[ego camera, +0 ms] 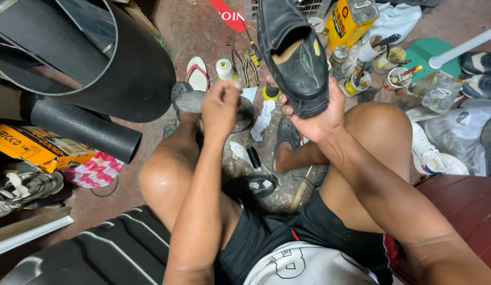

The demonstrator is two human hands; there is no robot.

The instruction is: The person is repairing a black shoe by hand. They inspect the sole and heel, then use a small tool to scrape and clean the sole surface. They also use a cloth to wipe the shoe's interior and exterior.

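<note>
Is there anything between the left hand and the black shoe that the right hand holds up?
Nothing visible does. The left hand, closed in a fist, is apart from the black shoe in the right hand, with only open space between them.

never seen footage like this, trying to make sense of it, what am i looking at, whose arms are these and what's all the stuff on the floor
There is no machine here. One camera sits on a person's head and looks down, so you see their own knees and arms. The right hand holds up a black shoe, sole side towards the camera. The left hand is closed in a fist beside it; whether it pinches something is too small to tell. On the floor lie pliers, a spool of thread, a sandal, small tins and a yellow can.
</note>
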